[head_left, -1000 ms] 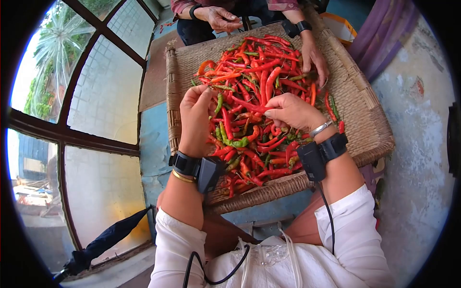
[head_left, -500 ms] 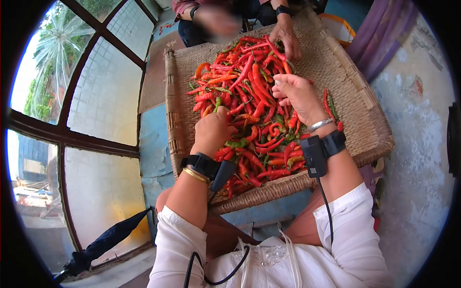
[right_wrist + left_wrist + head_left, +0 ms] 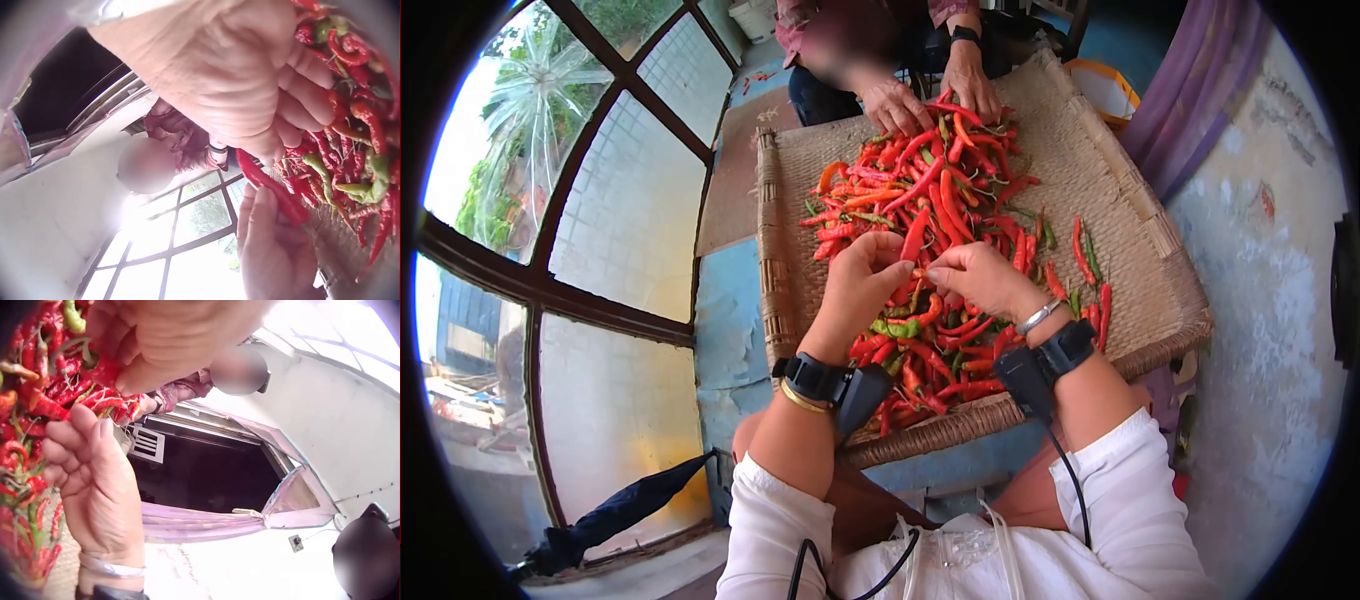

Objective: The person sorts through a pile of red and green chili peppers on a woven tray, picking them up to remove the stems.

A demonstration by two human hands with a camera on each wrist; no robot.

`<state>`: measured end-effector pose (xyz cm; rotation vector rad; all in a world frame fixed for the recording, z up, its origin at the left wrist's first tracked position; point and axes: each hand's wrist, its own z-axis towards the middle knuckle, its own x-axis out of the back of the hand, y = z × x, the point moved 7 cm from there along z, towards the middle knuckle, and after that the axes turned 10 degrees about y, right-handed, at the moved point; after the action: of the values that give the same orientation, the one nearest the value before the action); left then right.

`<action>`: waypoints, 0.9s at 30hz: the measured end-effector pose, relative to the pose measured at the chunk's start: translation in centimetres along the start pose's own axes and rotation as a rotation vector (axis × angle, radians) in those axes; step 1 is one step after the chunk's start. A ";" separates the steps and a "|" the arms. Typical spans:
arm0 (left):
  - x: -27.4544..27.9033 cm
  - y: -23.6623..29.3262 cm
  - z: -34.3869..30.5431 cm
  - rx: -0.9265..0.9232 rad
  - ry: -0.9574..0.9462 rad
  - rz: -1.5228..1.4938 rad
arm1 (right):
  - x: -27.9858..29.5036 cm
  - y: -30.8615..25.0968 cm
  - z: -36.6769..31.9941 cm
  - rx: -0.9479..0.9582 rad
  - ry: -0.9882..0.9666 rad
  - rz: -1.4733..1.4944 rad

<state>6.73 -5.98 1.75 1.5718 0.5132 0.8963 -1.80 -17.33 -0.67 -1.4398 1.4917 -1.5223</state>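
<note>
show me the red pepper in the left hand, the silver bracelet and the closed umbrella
red pepper point(image 3: 281, 197): right wrist view, middle of its body
silver bracelet point(image 3: 1038, 317): head view, on the band
closed umbrella point(image 3: 625, 508): head view, dark canopy

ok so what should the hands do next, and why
Perhaps a light pinch and tug by the right hand: the left hand grips the red chili, and the right is close by one end, though whether it touches is unclear.

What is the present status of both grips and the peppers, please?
Left grip holding red pepper. Right grip close by, contact unclear. Another person's hands at far end of pile, apart from both grips.
</note>
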 end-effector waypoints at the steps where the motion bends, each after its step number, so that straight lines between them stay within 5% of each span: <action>1: -0.4 -0.1 -0.2 0.025 -0.033 -0.129 | 0.1 -0.6 -0.2 0.023 0.058 0.109; 4: -1.4 0.4 -0.7 0.069 -0.107 -0.334 | 0.5 -1.0 -0.6 0.000 0.110 0.316; 10: -2.2 0.0 -1.2 0.105 -0.245 -0.220 | 1.4 -0.2 -0.6 -0.158 0.079 0.708; 16: 0.6 -0.8 0.0 -0.054 0.034 0.144 | 4.2 -1.1 -0.3 -0.112 0.163 0.567; 18: 1.6 0.3 0.0 -0.284 0.202 0.613 | 6.2 -3.2 -1.0 0.096 0.375 1.111; 20: 1.7 -0.5 0.1 -0.288 0.236 0.666 | 6.9 -1.8 -0.7 0.096 0.401 1.120; 24: 1.2 -0.7 -0.2 -0.376 0.255 0.889 | 4.6 1.3 0.4 -0.137 0.266 0.472; 27: 0.6 -1.8 -0.2 -0.332 0.146 1.018 | 3.5 1.2 1.4 0.139 0.316 -0.188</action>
<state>7.24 -5.06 0.11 1.4241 -0.3982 1.7561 -1.75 -21.28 -1.08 -1.3349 1.4200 -2.0039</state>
